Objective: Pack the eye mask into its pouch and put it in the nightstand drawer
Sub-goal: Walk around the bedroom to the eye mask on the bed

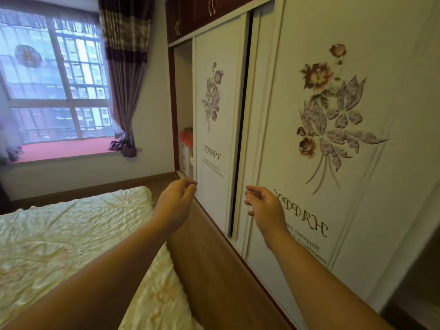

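Both of my arms reach forward over the strip of wooden floor between the bed and the wardrobe. My left hand (176, 201) is empty, its fingers loosely curled and apart. My right hand (264, 206) is also empty, with its fingers spread a little, close to the sliding wardrobe door. No eye mask, pouch or nightstand shows in the head view.
A bed with a pale yellow quilt (71, 234) fills the lower left. A white sliding wardrobe (333, 163) with flower prints runs along the right; its far end is open on shelves holding a red item (186, 137). A window with curtains (123, 79) is at the back.
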`<state>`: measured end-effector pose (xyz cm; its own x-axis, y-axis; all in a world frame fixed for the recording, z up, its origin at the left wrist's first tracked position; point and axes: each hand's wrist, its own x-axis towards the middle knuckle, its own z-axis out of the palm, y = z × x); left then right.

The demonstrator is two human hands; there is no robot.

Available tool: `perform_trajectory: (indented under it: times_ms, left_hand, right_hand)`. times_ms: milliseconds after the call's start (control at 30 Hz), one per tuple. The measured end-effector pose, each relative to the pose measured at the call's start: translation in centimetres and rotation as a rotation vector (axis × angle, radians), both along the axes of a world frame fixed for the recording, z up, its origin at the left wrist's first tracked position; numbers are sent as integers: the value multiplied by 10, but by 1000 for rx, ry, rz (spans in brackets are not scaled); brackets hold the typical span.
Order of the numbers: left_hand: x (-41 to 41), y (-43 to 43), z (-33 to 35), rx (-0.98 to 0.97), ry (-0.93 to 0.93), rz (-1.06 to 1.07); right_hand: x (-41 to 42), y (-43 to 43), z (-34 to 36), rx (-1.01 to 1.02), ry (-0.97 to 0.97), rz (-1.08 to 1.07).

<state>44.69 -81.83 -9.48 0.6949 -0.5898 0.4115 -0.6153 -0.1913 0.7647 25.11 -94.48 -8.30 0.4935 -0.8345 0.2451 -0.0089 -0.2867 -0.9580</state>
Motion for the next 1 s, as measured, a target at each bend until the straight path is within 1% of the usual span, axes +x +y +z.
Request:
perform_trajectory:
  times_ms: [200, 367, 567, 833, 1000]
  left_hand:
    - [79, -82, -11, -35, -4, 26]
    - [144, -149, -2, -47, 9, 36]
    - [219, -220, 8, -10, 0, 56]
    - [301, -314, -3, -35, -17, 154]
    - [351, -373, -13, -64, 13, 242]
  right_hand:
    - [80, -79, -11, -35, 1, 13]
    - [151, -146, 4, -50, 19, 18]
    - [227, -221, 21, -64, 0, 43]
    - [335, -328, 11, -108, -2, 104]
    - [403, -408, 1, -138, -10, 199]
